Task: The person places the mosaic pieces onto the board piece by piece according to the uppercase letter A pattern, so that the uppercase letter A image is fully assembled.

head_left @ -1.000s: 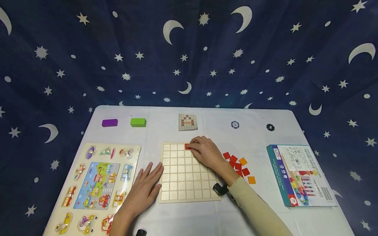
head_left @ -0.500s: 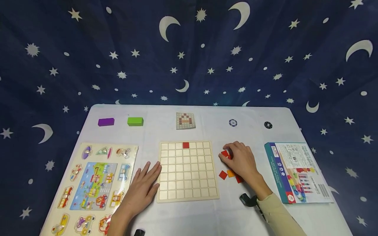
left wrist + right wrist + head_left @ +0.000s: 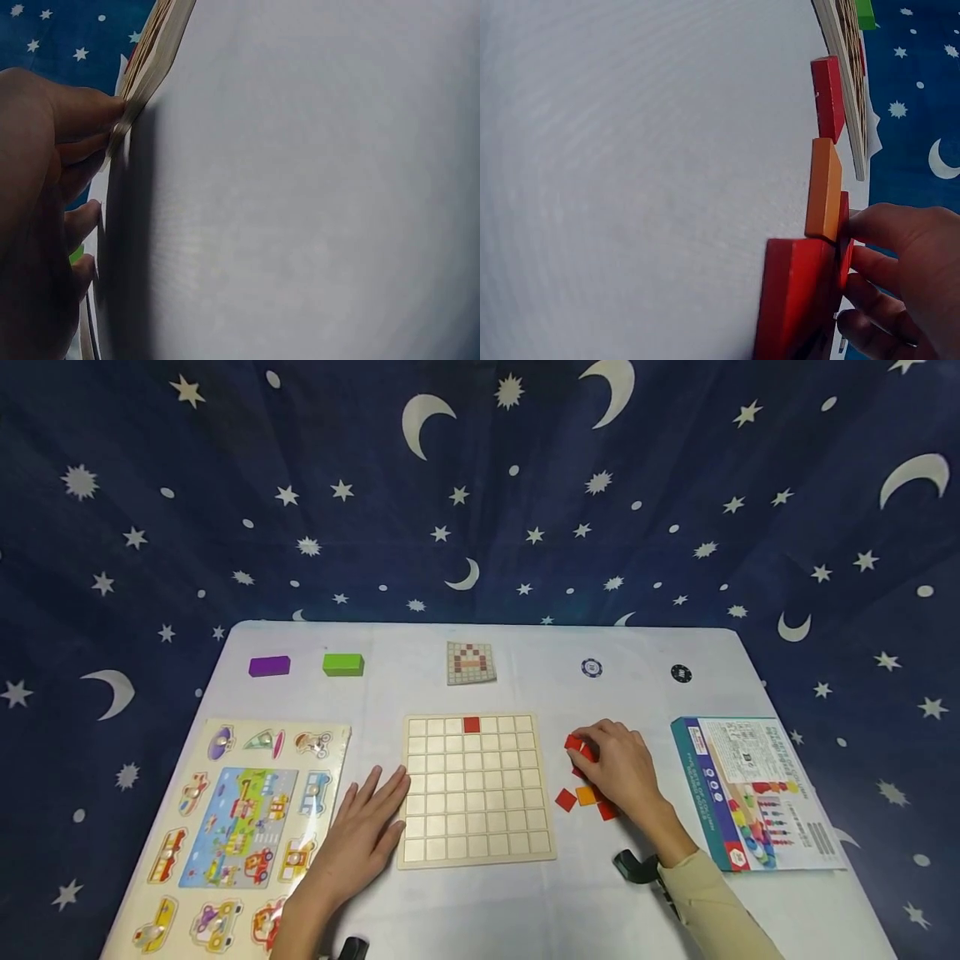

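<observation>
A pale wooden grid board (image 3: 480, 793) lies flat, with one red square tile (image 3: 472, 725) in a cell of its far row. My left hand (image 3: 363, 835) rests beside the board, fingers spread and fairly straight; fingertips touch the board's left edge, as the left wrist view also shows. Right of the board, my right hand (image 3: 622, 766) reaches over the loose tiles, and its thumb and fingertips pinch a red tile (image 3: 573, 742). Near it lie an orange tile (image 3: 586, 796) and a red tile (image 3: 827, 97). The hand hides part of the pile.
A pattern card (image 3: 471, 663) stands behind the board. Purple (image 3: 269, 666) and green (image 3: 343, 665) blocks sit back left, two round chips (image 3: 592, 668) back right. A picture puzzle (image 3: 330, 752) lies left; a flat box (image 3: 757, 793) lies right.
My right hand has left the red tile on the board and moved right to the loose tiles. Some tiles there have shifted toward the board. My left hand stays put.
</observation>
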`<state>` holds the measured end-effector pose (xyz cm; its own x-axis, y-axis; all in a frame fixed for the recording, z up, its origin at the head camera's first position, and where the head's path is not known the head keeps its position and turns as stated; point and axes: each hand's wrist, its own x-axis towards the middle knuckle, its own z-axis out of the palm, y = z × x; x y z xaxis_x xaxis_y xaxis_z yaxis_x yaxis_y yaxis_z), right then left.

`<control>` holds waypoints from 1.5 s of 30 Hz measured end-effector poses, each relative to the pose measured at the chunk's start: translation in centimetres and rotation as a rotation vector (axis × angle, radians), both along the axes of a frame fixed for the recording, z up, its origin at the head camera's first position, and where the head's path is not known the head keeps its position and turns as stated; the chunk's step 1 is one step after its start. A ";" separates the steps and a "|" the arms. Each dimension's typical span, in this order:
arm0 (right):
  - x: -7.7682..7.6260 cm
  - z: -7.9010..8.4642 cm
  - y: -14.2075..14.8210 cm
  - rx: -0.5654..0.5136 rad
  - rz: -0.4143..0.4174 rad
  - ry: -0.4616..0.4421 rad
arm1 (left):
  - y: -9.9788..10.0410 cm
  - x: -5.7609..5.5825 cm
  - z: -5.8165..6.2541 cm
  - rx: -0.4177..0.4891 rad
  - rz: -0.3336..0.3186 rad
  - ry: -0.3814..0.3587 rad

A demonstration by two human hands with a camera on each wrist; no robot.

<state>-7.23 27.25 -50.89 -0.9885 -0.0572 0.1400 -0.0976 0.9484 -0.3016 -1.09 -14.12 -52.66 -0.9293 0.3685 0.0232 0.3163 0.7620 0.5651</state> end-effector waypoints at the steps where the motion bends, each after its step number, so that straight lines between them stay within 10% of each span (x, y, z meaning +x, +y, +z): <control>1: 0.0 0.0 0.0 -0.004 0.002 0.001 | 0.0 0.0 0.0 -0.001 0.000 -0.002; 27: -3.7 0.2 -8.7 -0.101 0.307 0.015 | 0.5 0.0 -0.4 0.051 -0.003 0.076; 35: -3.7 0.3 -9.6 -0.066 0.375 0.059 | 0.0 -0.1 -1.4 0.019 -0.019 0.094; 45: -1.8 0.2 -7.1 -0.068 0.336 0.066 | 0.4 0.2 0.3 0.026 0.012 0.012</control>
